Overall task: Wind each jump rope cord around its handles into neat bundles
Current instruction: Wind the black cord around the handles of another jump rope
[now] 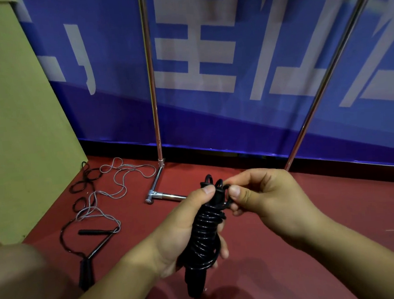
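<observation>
My left grip (pixel 186 230) wraps the wound black rope bundle (pixel 204 236), hiding its handles; my right grip (pixel 263 196) pinches the cord end (pixel 227 202), partly hidden.

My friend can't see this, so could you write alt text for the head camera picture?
Two bare hands hold a black jump rope bundle: the left hand grips its wound handles while the right hand pinches the cord end at the top. More loose ropes lie tangled on the red floor.

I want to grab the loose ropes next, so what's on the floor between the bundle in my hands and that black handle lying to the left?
In the head view, only bare red floor separates the wound bundle from the black handle.
</observation>
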A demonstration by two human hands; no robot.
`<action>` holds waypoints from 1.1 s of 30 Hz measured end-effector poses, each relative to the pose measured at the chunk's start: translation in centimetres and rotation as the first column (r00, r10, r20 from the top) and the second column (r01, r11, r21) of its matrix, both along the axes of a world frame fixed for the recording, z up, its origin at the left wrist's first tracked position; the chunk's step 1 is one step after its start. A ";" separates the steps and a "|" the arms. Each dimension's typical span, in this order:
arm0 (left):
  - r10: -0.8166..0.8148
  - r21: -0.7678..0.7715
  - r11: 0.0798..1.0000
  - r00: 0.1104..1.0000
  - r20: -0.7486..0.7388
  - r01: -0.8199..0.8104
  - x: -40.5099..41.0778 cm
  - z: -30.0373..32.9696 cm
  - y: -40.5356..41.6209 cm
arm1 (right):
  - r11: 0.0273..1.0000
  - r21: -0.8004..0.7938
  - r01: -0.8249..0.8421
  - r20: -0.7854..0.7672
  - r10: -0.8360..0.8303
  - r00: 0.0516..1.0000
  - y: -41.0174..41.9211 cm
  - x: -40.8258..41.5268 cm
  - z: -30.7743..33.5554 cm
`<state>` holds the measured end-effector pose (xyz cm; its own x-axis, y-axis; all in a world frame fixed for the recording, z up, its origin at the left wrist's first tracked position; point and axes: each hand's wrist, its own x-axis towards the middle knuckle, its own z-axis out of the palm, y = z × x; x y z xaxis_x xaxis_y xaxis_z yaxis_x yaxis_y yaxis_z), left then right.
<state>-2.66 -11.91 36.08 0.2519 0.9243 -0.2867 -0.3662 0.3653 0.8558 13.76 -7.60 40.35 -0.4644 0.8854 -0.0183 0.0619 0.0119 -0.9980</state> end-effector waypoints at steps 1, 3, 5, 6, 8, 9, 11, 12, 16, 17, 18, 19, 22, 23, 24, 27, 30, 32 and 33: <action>-0.027 0.008 1.000 1.000 -0.011 0.027 0.0 0.1 -0.4 | 0.997 0.071 0.018 0.037 -0.021 0.999 -0.1 -0.1 -0.1; -0.053 0.027 0.998 0.998 -0.015 0.053 -0.1 0.4 -1.1 | 0.989 0.145 0.042 0.081 -0.054 0.995 0.0 -0.2 -0.3; -0.060 0.018 0.998 0.998 0.001 0.060 -0.2 0.6 -1.2 | 0.986 0.158 0.056 0.119 -0.075 0.990 0.2 -0.3 -0.2; -0.053 0.012 0.999 0.999 0.002 0.053 -0.2 0.6 -1.1 | 0.987 0.152 0.060 0.143 -0.082 0.986 0.3 -0.2 -0.2; -0.029 0.015 0.999 0.999 -0.035 0.029 -0.2 0.5 -1.1 | 0.991 0.120 0.057 0.186 -0.079 0.979 0.5 -0.2 -0.1; -0.001 0.016 1.000 0.999 -0.043 0.002 -0.1 0.3 -1.1 | 0.994 0.096 0.057 0.197 -0.075 0.977 0.5 -0.2 0.1; 0.074 0.011 0.997 0.997 -0.024 -0.074 0.0 0.3 -1.1 | 0.995 0.066 0.073 0.209 -0.086 0.974 0.6 -0.1 0.3; 0.107 0.006 0.994 0.994 -0.016 -0.107 0.0 0.4 -1.1 | 0.994 0.066 0.088 0.216 -0.101 0.971 0.7 0.0 0.5; 0.180 -0.006 0.983 0.976 -0.122 -0.183 0.3 0.4 -0.7 | 0.984 0.109 0.140 0.184 -0.158 0.970 0.9 0.3 1.3; 0.194 -0.001 0.981 0.968 -0.160 -0.196 0.4 0.3 -0.6 | 0.980 0.135 0.146 0.182 -0.170 0.969 0.8 0.4 1.6; 0.201 0.004 0.979 0.962 -0.186 -0.203 0.4 0.2 -0.6 | 0.975 0.161 0.152 0.188 -0.182 0.965 0.8 0.5 1.9; 0.197 0.009 0.980 0.961 -0.197 -0.199 0.4 0.1 -0.6 | 0.972 0.175 0.158 0.199 -0.192 0.961 0.7 0.6 2.2; 0.095 0.053 0.994 0.990 -0.100 -0.090 0.2 0.0 -0.7 | 0.982 0.117 0.145 0.214 -0.168 0.962 0.6 0.8 2.5; 0.045 0.070 0.997 0.998 -0.048 -0.042 0.3 0.1 -0.8 | 0.988 0.082 0.131 0.214 -0.146 0.966 0.6 0.7 2.5; 0.007 0.086 0.996 1.000 -0.013 -0.006 0.3 0.1 -1.0 | 0.992 0.057 0.116 0.215 -0.126 0.968 0.6 0.6 2.5; 0.003 0.133 0.991 0.999 -0.035 0.002 0.5 -0.3 -1.2 | 0.997 0.038 0.061 0.232 -0.068 0.970 0.8 0.6 2.1; 0.015 0.149 0.989 0.999 -0.049 -0.008 0.5 -0.2 -1.3 | 0.999 0.014 0.037 0.151 -0.039 0.988 1.0 0.8 1.8; 0.015 0.130 0.991 1.000 -0.022 -0.012 0.5 -0.2 -1.3 | 0.997 -0.073 -0.008 0.044 0.011 0.999 0.9 0.8 1.8; 0.015 0.121 0.993 1.000 -0.003 -0.014 0.4 -0.2 -1.2 | 0.991 -0.128 -0.041 -0.011 0.040 0.999 0.9 0.8 1.6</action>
